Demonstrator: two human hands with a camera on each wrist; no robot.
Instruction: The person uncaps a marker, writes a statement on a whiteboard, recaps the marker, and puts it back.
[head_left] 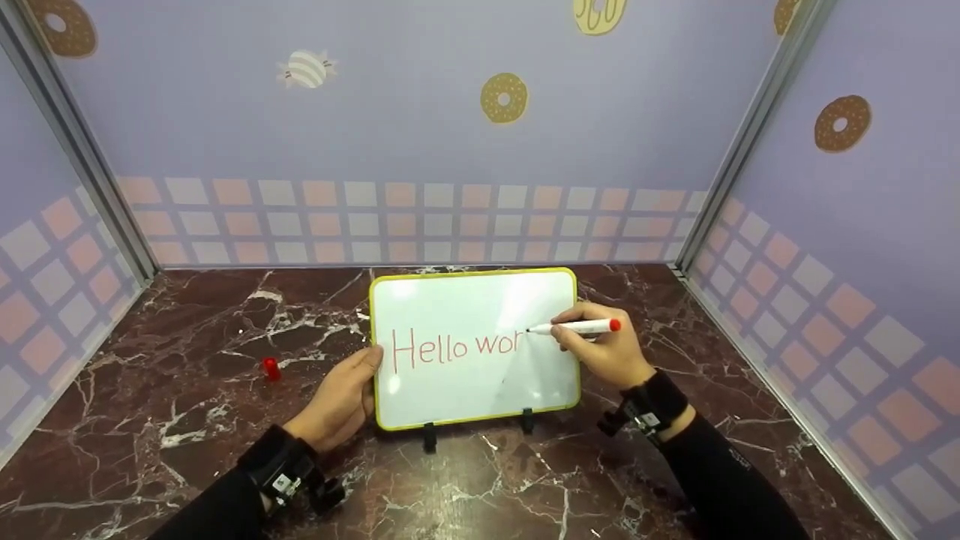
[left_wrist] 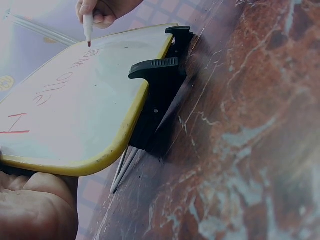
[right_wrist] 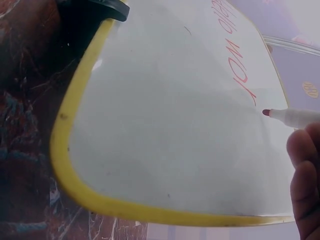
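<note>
The whiteboard, yellow-framed, stands leaning on a black stand on the marbled table; its lower edge sits in the stand's two hooked front feet, one left of centre and one towards the right. The left hand grips the board's left edge, thumb at the front of the frame and the other fingers largely hidden behind. The right hand pinches a white marker with a red end plug, over the right part of the board. The marker's bare tip points at the surface just beside the last letter of the red lettering, which reads "Hello wor"; whether tip and board touch cannot be determined. The marker's red cap, a small hollow sleeve, is on the table left of the board, apart from the left hand; its interior is too small to inspect. Patterned lilac walls enclose the back and both sides.
</note>
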